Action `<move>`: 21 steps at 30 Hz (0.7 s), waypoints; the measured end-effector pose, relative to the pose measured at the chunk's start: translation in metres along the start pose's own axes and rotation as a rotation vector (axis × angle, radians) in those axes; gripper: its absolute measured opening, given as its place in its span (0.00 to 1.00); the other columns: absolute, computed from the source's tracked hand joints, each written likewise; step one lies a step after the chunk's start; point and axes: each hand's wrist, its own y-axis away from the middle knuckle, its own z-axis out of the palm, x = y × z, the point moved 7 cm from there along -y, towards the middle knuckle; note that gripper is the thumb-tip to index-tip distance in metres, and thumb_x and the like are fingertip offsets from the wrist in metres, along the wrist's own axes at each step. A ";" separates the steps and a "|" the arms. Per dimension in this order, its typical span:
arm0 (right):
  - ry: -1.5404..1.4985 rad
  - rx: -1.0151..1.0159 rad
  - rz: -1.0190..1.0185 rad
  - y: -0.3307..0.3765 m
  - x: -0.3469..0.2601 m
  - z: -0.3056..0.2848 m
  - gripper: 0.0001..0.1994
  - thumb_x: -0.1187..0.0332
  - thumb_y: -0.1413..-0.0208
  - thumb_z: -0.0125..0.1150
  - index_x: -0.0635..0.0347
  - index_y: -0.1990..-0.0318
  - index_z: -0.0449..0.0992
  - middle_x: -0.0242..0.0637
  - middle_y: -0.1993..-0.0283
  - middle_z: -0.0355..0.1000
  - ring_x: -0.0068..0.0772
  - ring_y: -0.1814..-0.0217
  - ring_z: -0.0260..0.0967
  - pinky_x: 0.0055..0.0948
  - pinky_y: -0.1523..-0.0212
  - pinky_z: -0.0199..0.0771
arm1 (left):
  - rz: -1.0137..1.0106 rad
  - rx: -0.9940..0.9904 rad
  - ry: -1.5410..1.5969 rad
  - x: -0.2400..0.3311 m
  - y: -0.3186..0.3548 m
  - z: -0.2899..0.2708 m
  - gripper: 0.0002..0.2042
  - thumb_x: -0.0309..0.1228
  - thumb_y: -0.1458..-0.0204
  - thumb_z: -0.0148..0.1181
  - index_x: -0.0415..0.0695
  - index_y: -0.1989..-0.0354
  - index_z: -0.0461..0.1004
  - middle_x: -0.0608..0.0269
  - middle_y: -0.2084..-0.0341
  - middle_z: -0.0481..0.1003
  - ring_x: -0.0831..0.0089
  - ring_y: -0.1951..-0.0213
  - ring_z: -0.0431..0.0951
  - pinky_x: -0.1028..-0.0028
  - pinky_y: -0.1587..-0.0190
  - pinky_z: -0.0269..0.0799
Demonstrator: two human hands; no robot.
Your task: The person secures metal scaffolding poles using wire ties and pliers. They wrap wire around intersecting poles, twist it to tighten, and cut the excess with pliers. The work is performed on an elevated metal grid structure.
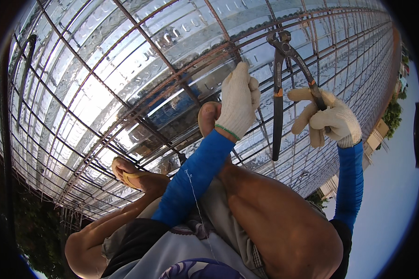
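My left hand (239, 101), in a white knit glove with a green cuff edge, is closed just below a crossing of rusty rebar (229, 44). Whatever its fingers pinch is hidden. On the right, my gloved right hand (336, 118) has one handle of a pair of end-cutting nippers (284, 46) lodged by the thumb, its other fingers partly spread. The black and orange handles stand wide apart, and the other handle (277, 125) hangs free of the hand. The nippers' head is up by the bars.
A rebar mesh (86, 69) lies over shiny corrugated metal sheets (172, 35). My feet, one in a yellow flip-flop (134, 179), rest on it. Blue and dark shapes (170, 109) show beneath the bars. Trees (393, 118) and sky lie beyond the right edge.
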 end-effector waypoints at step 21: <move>0.777 0.129 0.233 -0.037 -0.029 0.007 0.37 0.67 0.46 0.66 0.70 0.27 0.71 0.39 0.74 0.79 0.29 0.80 0.81 0.27 0.80 0.84 | 0.064 0.235 -0.294 0.015 -0.001 -0.043 0.14 0.38 0.29 0.61 0.40 0.48 0.80 0.68 0.71 0.77 0.81 0.73 0.77 0.77 0.74 0.68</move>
